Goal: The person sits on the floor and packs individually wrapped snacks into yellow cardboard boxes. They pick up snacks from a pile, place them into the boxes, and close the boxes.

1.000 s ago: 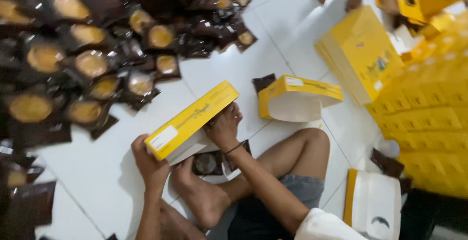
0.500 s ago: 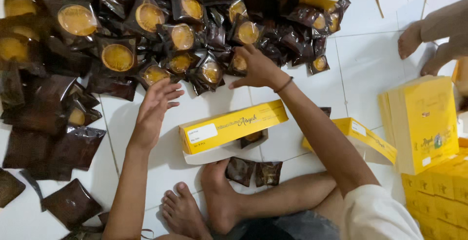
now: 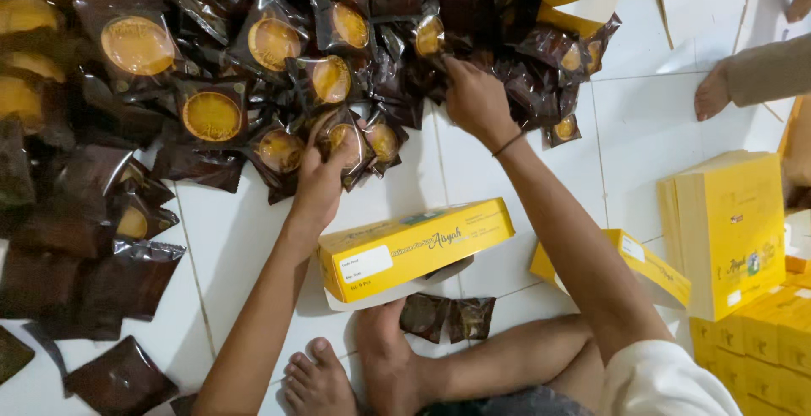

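Head view: left hand closed on a dark packet w/ round yellow cake, at the near edge of the packet pile on the white tile floor. Right hand reaches into the pile farther back, fingers curled on another packet. Open yellow box lies betw. both forearms, just in front of the person's bare feet. Stack of flat yellow boxes at right.

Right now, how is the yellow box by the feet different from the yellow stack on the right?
The open yellow box is a single made-up carton lying long and low, lid raised. The stack of flat yellow boxes is many unfolded cartons standing upright together. Both are the same yellow with printed fronts.
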